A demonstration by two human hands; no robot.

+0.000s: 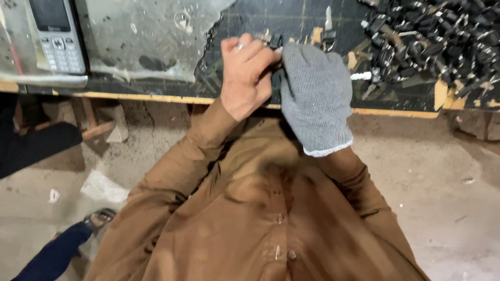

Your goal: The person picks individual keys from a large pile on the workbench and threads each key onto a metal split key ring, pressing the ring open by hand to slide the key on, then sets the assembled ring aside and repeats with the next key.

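Grey knit glove on the right hand (315, 98), curled against the bare left hand (247, 76), both pinched together on a small dark part (276, 41) at the front edge of the black worktable (263, 7). Only the tip of that part visible between the fingers, poking away from the body; long axis and shape hard to make out. Further right, a loose heap of dark metal pieces (456, 32), cut off by the frame. Far left, a grey keypad phone (54, 21) lying on a worn metal sheet (139, 20).
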